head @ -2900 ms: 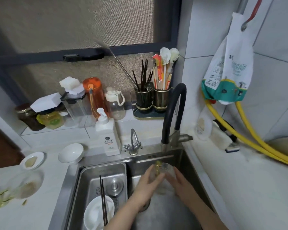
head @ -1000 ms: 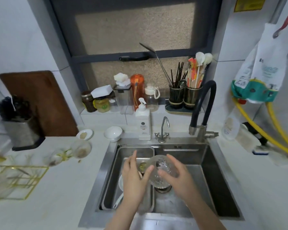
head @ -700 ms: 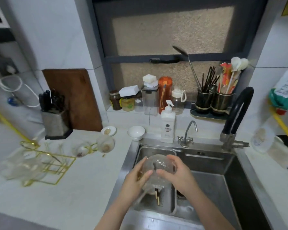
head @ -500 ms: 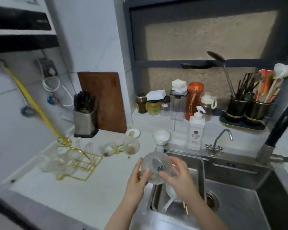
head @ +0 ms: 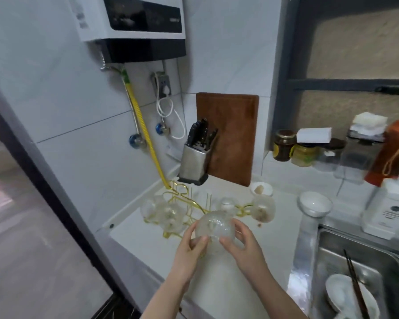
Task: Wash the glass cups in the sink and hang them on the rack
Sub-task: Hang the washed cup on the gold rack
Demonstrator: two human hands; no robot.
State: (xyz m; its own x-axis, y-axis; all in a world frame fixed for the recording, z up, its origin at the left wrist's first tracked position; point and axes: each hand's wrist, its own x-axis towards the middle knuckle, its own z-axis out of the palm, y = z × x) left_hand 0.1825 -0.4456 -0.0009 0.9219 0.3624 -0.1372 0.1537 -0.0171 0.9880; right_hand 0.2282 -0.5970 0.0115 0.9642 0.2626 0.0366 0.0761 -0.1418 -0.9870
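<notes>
In the head view, both hands are holding one round, textured clear glass cup (head: 215, 229) above the white table (head: 219, 288). The left hand (head: 190, 246) is cupping its left side, with the thumb pressing on the near face. The right hand (head: 242, 244) is curling round its right side, thumb and fingertips lying on the glass. Neither hand is gripping anything else.

Just beyond the hands, the thin gold wire rack (head: 184, 203) is standing on the table, and the cup is hovering right in front of it. Left of the hands, two clear glass cups (head: 164, 211) seem to be hanging on the rack already, though blur is making that uncertain. Beyond the right hand, another clear glass cup with brownish residue inside (head: 263, 209) is waiting, apparently unwashed. Far to the right of the hands, the steel sink (head: 327, 254) is holding a white bowl and dark chopsticks (head: 355, 288).

The step in hand looks like hanging, not washing. The next move is calling for turning the cup mouth-down and guiding it onto a free peg, without knocking its neighbours.
</notes>
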